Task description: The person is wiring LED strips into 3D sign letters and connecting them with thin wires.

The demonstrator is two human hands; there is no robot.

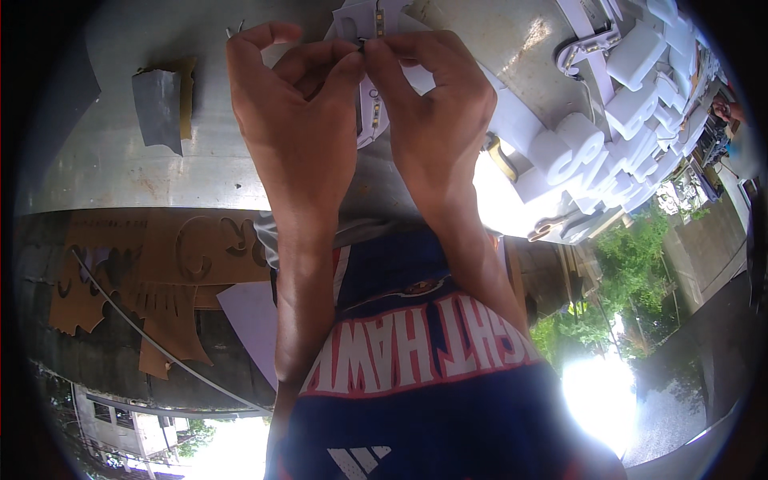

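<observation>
At the top middle, my left hand (pixel 300 104) and my right hand (pixel 432 100) meet fingertip to fingertip. Both are closed in a pinch on a thin dark wire (pixel 362 44), mostly covered by the fingers. Under them lies a white letter-shaped piece (pixel 370 132), fitted with small LED modules (pixel 379 22) joined by wire. Another LED module (pixel 376 112) shows between my thumbs and wrists. The middle of the white piece is hidden by my hands.
A folded grey and brown sheet (pixel 160 108) stands left on the metal table (pixel 216 172). Right are a yellow-and-black handled tool (pixel 502 158), scissors (pixel 548 228), piled white letter shapes (pixel 572 148) and another LED-fitted piece (pixel 588 50). Cut cardboard (pixel 172 308) lies below the table's edge.
</observation>
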